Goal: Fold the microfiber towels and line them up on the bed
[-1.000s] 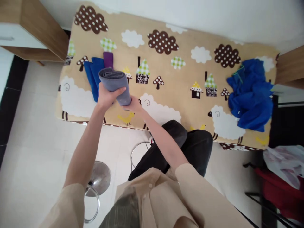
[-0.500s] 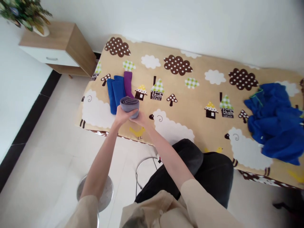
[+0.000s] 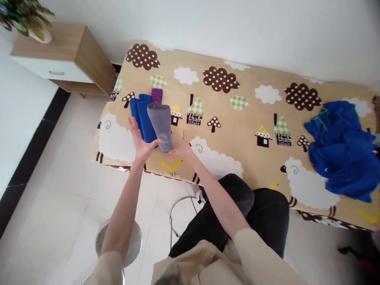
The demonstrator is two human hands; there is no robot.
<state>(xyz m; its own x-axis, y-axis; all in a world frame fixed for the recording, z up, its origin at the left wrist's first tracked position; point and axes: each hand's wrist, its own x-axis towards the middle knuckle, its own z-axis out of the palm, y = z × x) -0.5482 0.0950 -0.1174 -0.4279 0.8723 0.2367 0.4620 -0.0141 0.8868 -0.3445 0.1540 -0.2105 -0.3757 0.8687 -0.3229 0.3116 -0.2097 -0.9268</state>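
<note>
A rolled grey towel [image 3: 162, 124] lies across the rolled purple towel [image 3: 157, 95], most of which it hides, and beside the blue rolled towels [image 3: 145, 118] on the bed. My left hand [image 3: 142, 143] is open at the near left of the grey roll, thumb pointing at its lower end and fingers over the blue rolls' edge. On the other side of the roll, my right hand [image 3: 184, 148] is open with fingers spread, its thumb close to the roll's near end. I cannot tell whether either thumb still touches it.
A crumpled heap of blue cloth [image 3: 344, 150] lies on the right of the sheep-patterned bedsheet [image 3: 249, 130]. A wooden cabinet [image 3: 62, 43] with a potted plant [image 3: 26, 19] stands at the far left. A round metal stool [image 3: 133, 245] is below my left arm.
Both hands have let go of the grey roll and spread apart to either side. The roll, earlier gripped upright between them, now lies beside the blue rolls.
</note>
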